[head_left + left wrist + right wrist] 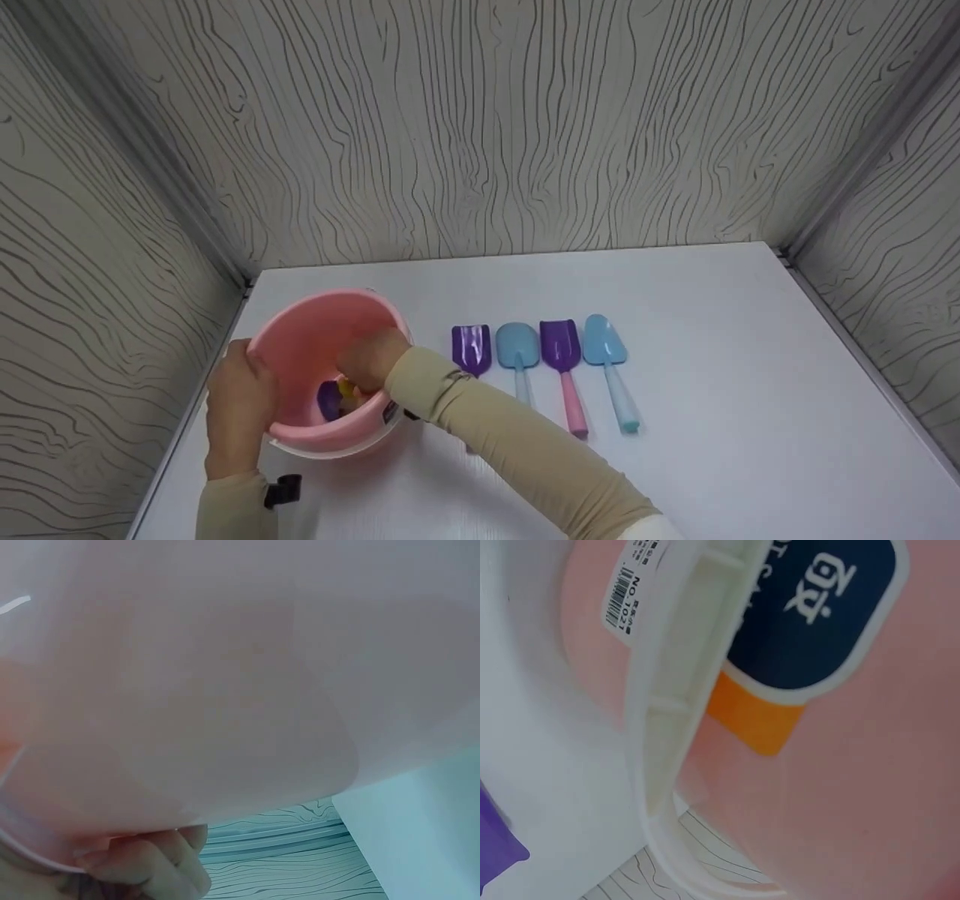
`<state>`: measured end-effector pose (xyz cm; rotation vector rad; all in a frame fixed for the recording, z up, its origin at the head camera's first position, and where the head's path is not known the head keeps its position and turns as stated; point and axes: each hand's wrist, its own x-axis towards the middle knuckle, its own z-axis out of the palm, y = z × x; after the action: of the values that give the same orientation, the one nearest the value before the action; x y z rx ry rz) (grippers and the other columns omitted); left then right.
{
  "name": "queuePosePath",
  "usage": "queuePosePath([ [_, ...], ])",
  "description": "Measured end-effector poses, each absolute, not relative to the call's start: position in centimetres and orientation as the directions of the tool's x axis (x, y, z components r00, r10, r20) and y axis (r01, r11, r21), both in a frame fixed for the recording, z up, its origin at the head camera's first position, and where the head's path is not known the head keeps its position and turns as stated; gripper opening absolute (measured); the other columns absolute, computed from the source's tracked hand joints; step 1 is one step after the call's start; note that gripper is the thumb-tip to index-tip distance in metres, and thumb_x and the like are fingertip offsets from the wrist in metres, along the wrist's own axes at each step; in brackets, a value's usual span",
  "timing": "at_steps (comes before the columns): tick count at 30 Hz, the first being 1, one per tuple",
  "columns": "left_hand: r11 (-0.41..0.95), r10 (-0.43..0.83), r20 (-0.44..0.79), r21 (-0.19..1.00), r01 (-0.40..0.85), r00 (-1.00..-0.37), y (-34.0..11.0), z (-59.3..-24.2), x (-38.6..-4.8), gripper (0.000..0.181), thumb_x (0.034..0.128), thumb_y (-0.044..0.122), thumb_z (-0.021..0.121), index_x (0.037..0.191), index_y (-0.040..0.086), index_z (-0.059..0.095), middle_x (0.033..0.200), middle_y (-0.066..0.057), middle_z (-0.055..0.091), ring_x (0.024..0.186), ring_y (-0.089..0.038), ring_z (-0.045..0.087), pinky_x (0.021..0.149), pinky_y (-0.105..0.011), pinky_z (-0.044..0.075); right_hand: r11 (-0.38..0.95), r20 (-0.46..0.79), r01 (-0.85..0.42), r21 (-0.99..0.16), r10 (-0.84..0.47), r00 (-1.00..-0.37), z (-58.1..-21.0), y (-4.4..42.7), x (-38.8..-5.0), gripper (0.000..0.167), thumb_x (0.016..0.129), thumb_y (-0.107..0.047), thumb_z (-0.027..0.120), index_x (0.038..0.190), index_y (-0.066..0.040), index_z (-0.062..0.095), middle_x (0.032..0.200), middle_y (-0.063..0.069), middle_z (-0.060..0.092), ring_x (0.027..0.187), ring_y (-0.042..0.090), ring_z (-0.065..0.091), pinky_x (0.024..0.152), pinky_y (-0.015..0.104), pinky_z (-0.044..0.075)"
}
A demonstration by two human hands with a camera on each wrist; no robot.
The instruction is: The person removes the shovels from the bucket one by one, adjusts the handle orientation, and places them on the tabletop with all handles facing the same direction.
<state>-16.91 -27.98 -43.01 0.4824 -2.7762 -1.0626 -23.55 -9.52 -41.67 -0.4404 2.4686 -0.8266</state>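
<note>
A pink bucket point(296, 360) stands tilted at the left of the white table. My left hand point(241, 401) holds its rim on the left side; in the left wrist view, curled fingers point(154, 866) show at the rim below the bucket wall point(240, 690). My right hand point(373, 360) reaches down inside the bucket, its fingertips mostly hidden. Beside those fingers, at the bottom, lie a purple piece point(328, 400) and a small yellow piece point(346, 388), both partly covered. In the right wrist view the bucket's white handle point(649, 720) hangs across its labelled outside, and the hand is out of sight.
To the bucket's right, several toy shovels lie in a row: a purple one point(471, 349) partly under my right forearm, a light blue one point(517, 345), a purple one with a pink handle point(561, 345) and a pointed blue one point(604, 343). Wood-patterned panels point(480, 135) enclose the table.
</note>
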Motion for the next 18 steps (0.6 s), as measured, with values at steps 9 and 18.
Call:
queuePosePath([
  [9, 0.698, -0.345, 0.014, 0.672, -0.247, -0.939, -27.67, -42.87, -17.02, 0.051, 0.1158, 0.026, 0.029, 0.152, -0.008, 0.042, 0.13, -0.034, 0.062, 0.097, -0.04, 0.069, 0.078, -0.053, 0.063, 0.703, -0.238, -0.704, 0.1, -0.67, -0.703, -41.66, -9.77, -23.94, 0.017, 0.095, -0.038, 0.08, 0.101, -0.023, 0.076, 0.091, -0.007, 0.069, 0.082, 0.014, 0.06, 0.076, 0.025, 0.053],
  [18, 0.694, -0.347, -0.018, 0.667, -0.27, -0.938, -27.98, -42.96, -16.97, 0.051, 0.1153, 0.026, 0.029, 0.152, -0.007, 0.041, 0.132, -0.034, 0.061, 0.097, -0.04, 0.069, 0.072, -0.048, 0.062, 0.646, -0.065, -0.694, 0.318, -0.715, -0.696, -42.13, -10.08, -23.44, 0.029, 0.086, -0.054, 0.081, 0.09, -0.025, 0.079, 0.075, -0.01, 0.07, 0.078, 0.012, 0.064, 0.082, 0.029, 0.059],
])
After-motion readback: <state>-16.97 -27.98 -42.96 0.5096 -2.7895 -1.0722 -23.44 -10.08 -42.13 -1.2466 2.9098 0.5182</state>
